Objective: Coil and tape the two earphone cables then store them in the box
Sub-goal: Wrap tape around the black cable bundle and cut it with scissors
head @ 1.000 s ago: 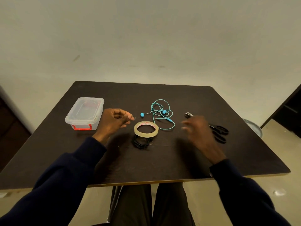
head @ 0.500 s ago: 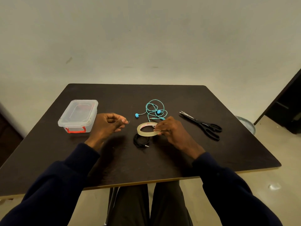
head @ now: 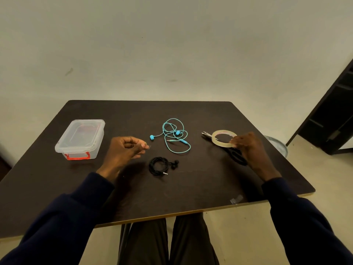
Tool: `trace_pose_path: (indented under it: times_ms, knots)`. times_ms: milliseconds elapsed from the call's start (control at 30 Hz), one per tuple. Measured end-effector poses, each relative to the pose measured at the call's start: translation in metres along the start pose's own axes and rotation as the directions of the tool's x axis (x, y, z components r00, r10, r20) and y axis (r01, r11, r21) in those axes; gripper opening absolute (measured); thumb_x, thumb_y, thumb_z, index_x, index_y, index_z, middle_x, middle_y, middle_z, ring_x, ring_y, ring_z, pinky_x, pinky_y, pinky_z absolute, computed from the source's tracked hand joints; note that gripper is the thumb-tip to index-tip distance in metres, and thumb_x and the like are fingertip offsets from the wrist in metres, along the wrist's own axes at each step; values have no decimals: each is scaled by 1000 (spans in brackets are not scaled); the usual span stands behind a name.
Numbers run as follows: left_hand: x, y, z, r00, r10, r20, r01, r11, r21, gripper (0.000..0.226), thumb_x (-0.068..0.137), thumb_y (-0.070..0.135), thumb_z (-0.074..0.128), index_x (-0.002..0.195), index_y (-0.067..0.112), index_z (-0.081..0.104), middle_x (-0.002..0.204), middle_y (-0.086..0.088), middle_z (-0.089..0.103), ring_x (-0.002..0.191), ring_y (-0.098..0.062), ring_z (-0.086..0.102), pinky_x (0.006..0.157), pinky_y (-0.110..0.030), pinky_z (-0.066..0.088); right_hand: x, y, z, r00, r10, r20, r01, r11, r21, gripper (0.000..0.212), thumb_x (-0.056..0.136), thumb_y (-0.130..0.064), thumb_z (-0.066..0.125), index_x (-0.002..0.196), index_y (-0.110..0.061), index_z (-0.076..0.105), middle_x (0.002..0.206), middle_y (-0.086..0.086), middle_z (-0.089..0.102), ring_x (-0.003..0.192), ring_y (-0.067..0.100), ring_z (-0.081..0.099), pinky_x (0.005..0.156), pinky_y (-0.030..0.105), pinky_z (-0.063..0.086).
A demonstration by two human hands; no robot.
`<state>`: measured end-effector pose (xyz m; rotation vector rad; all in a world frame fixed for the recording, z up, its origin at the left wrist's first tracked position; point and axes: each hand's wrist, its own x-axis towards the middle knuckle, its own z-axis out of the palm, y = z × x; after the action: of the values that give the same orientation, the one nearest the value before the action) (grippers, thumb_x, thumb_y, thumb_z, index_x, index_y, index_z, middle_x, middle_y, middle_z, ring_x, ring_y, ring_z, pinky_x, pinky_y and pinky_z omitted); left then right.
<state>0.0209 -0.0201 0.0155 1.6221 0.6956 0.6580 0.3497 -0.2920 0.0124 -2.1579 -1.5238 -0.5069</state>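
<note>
"Cables first: the black cable (head: 159, 166) lay coiled on the table (head: 191, 188), front and centre, plug poking out, buds just beside the coil. The teal cable (head: 175, 135) sat beyond it in loose loops, not coiled at all."

"And the hands?"

"Left hand (head: 124, 150) hung between the box (head: 81, 138) and the black cable, thumb and forefinger pinched on a tiny pale scrap (head: 149, 146). Right hand (head: 246, 148) gripped the tape (head: 223, 139) by its near rim, out to the right, over the scissors (head: 236, 157)."

"So which step was that?"

"Taping the black coil, I'd say. No tape showed on it, and the box had its lid on, well apart to the left. Under halfway, by my reckoning."

"Next move?"

"If that scrap was a cut strip, it needed wrapping round the bundled strands without the coil springing open. The right hand would want to put the tape down and steady the coil. Then the teal cable, from scratch."

"Anything you couldn't make out?"

"Plenty. The scrap was too small to call it tape for sure. The scissors were mostly hidden under the tape and the right hand, with only blade tips and a bit of handle showing. Whether the tape touched them, I couldn't tell. And the lid was too cloudy to show whether the box held anything."
</note>
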Motion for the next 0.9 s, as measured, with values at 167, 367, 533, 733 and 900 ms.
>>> trace_pose_path:
  times_ms: [167, 367, 533, 733, 900]
  knots:
    - [0, -1, 8, 1000, -2, 17, 2, 1000, 5, 11, 91, 14, 71, 98, 7, 73, 94, -3, 79, 91, -21, 76, 87, -43, 60, 5, 19, 2, 995, 96, 35, -97, 995, 7, 21, 83, 11, 69, 99, -1, 78, 99, 16, 76, 88, 30, 69, 84, 39, 56]
    - [-1, -1, 11, 1000, 4, 31, -4, 1000, -4, 14, 92, 16, 70, 101, 7, 72, 96, -4, 79, 93, -22, 75, 86, -40, 60, 13, 30, 7, 994, 73, 87, -73, 997, -12, 30, 73, 24, 68, 94, 4, 77, 95, 21, 75, 84, 37, 73, 86, 31, 48]
    - [0, -2, 11, 998, -26, 59, 29, 999, -44, 16, 91, 18, 70, 103, 7, 72, 96, -3, 79, 92, -20, 76, 87, -41, 60, 12, 17, 6, 990, 135, 25, -136, 991, 18, 39, 76, 24, 62, 105, 1, 76, 104, 19, 74, 89, 36, 69, 82, 27, 46]
    - [-5, -1, 19, 992, -59, 116, 75, 987, -141, 24, 89, 24, 72, 105, 6, 72, 100, -7, 79, 95, -25, 76, 86, -39, 62, 18, -93, 11, 974, 226, -36, -171, 822, 543, 20, 90, -13, 72, 109, -15, 77, 101, -3, 77, 90, 10, 71, 80, 23, 57]
    - [-14, 5, 25, 984, -86, 158, 119, 970, -213, 24, 86, 21, 75, 104, 6, 74, 100, -11, 78, 93, -25, 76, 79, -30, 63, 31, -185, 42, 903, 211, 373, -419, 245, 874, 31, 86, -11, 75, 116, -4, 71, 105, 8, 77, 97, 23, 74, 76, 27, 60]
